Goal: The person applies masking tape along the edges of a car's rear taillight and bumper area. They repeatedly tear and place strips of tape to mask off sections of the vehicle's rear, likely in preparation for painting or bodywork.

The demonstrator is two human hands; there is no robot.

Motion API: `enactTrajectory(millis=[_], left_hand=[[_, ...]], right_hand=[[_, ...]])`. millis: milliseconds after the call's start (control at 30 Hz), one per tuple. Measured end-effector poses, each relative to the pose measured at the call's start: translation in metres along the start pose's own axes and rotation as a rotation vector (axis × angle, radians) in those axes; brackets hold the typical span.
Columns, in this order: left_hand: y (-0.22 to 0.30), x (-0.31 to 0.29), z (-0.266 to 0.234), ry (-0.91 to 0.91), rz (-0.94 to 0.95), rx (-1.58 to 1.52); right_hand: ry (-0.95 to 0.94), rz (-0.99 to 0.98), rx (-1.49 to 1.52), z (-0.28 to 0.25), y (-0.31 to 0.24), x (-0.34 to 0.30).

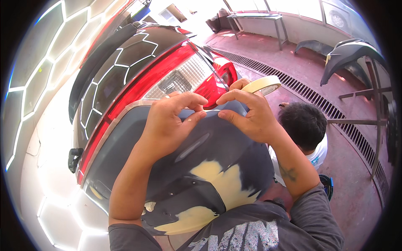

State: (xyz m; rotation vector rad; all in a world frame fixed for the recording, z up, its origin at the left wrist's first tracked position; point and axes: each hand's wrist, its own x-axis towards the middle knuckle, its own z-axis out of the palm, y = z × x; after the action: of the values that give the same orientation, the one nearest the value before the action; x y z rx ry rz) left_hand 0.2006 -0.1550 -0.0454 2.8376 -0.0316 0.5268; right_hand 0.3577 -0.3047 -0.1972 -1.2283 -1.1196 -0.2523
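Both hands meet above the top edge of a grey primed car bumper (167,167) with cream filler patches (224,184). My left hand (169,121) is closed in a pinch, thumb and index fingertip near each other. Facing it, my right hand (257,115) has its thumb and index finger curled, and a roll of cream masking tape (272,82) is held at its other fingers. A thin pale strip, apparently tape, spans the small gap between the fingertips. Just beyond is the red and clear tail light (184,77). A beige tape line (121,113) follows the bumper's upper edge.
Close on my right, a person (303,127) is low beside the bumper. A metal stand (372,92) carries dark bumper-like parts (351,54) at far right. A floor drain grate (289,81) curves past; a bench (255,16) stands behind.
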Motion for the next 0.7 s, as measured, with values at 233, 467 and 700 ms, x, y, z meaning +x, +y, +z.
enactTrajectory(millis=[233, 467, 700], left_hand=[[-0.012, 0.006, 0.003, -0.073, 0.042, 0.07], [-0.025, 0.002, 0.012, 0.024, 0.285, 0.379], [-0.03, -0.009, 0.02, 0.08, 0.303, 0.482]], right_hand=[[0.049, -0.103, -0.142, 0.011, 0.016, 0.001], [0.183, -0.267, -0.308, 0.024, 0.025, 0.001], [0.203, -0.378, -0.415, 0.035, 0.032, -0.004]])
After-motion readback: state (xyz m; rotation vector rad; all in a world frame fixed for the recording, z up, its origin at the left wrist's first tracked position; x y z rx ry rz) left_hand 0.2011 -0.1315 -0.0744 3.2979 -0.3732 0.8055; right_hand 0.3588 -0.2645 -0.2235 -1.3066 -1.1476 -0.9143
